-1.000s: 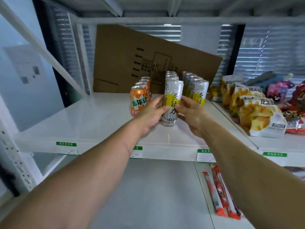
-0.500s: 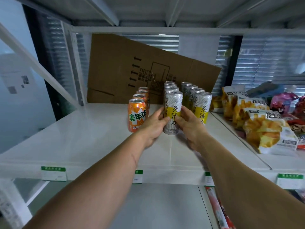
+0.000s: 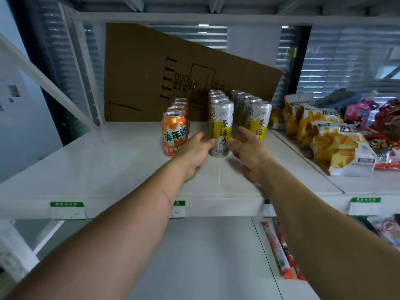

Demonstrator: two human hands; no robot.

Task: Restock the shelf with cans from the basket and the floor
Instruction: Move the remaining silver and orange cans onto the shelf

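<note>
A tall silver and yellow can (image 3: 221,126) stands upright on the white shelf (image 3: 108,161), at the front of the middle row of matching cans. My left hand (image 3: 194,153) presses its fingertips against the can's lower left side. On the lower right side my right hand (image 3: 249,152) does the same. A row of orange cans (image 3: 175,135) stands just left of it. Another row of silver and yellow cans (image 3: 258,122) stands just to its right. No basket or floor is in view.
A flattened cardboard sheet (image 3: 151,72) leans against the back of the shelf behind the cans. Snack bags (image 3: 337,148) fill the shelf section to the right. Red stick packets (image 3: 279,252) lie on the lower shelf. Price tags (image 3: 67,210) line the shelf's front edge.
Both hands have slid the silver and yellow can a little deeper onto the shelf, closer to the row behind it. My view has shifted slightly.
</note>
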